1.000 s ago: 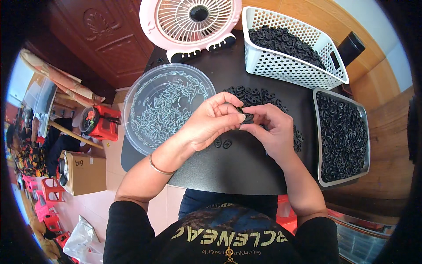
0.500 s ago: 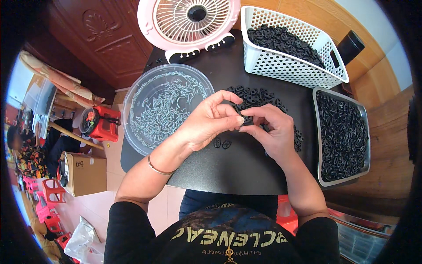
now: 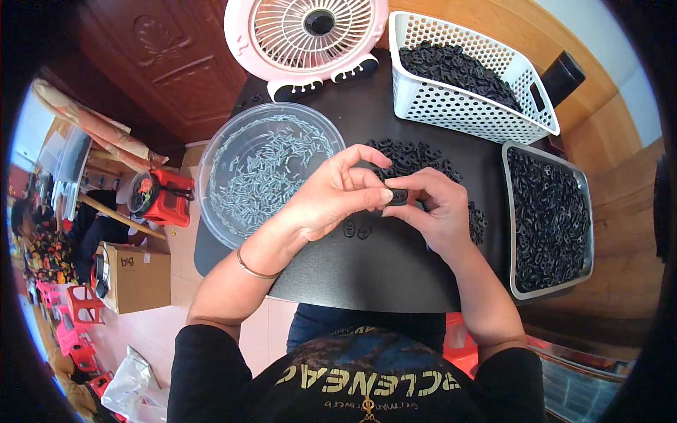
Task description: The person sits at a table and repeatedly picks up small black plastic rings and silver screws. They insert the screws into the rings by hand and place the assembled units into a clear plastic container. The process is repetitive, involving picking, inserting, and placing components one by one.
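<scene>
Above the table, my right hand [image 3: 438, 209] pinches a small black oval plastic piece [image 3: 398, 197] between thumb and fingers. My left hand [image 3: 344, 185] meets it from the other side, thumb tip against the piece's left end. Its thumb and a finger are pressed together, and whatever lies between them is too small or hidden to make out. Two loose black oval pieces [image 3: 364, 232] lie on the table just below my hands. Behind my fingers spreads a pile of similar black pieces [image 3: 412, 156], partly covered by my hands.
Left of my hands stands a clear round tub [image 3: 204, 185] of small silvery pins. A pink fan [image 3: 243, 46] is at the back. A white perforated basket [image 3: 451, 113] and a metal tray [image 3: 513, 233], both holding black pieces, stand to the right. Stools and a carton [image 3: 151, 282] are beyond the table.
The black piece in my right fingers has turned so that more of it shows. One of the two loose pieces looks slightly shifted; both hands stay nearly in place.
</scene>
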A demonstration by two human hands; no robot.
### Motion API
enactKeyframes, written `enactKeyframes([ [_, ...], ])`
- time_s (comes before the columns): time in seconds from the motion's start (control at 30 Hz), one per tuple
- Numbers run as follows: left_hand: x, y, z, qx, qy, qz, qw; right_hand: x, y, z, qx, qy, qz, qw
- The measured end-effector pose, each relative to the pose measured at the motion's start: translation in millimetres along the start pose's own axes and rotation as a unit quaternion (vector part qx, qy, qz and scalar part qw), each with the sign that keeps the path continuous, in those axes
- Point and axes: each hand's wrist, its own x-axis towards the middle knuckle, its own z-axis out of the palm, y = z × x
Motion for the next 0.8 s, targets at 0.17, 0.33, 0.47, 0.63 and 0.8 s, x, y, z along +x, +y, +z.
enactKeyframes([
  [0.17, -1, 2, -1, 0.026, -0.001, 0.01, 1.0, 0, 1, 2, 0.032, -0.001, 0.004, 0.999],
  [0.33, -1, 3, 0, 0.038, 0.011, 0.005, 0.999, 0, -2, 1, -0.015, 0.001, -0.006, 1.0],
  [0.47, -2, 4, 0, 0.077, 0.007, 0.006, 0.997, 0, -8, 0, -0.087, 0.001, -0.035, 0.996],
  [0.63, -5, 16, -4, 0.141, 0.001, 0.027, 0.99, 2, -13, 2, -0.061, 0.014, -0.008, 0.998],
  [0.8, -8, 29, -13, 0.197, 0.086, 0.08, 0.973, 5, -16, -1, -0.078, -0.001, -0.007, 0.997],
])
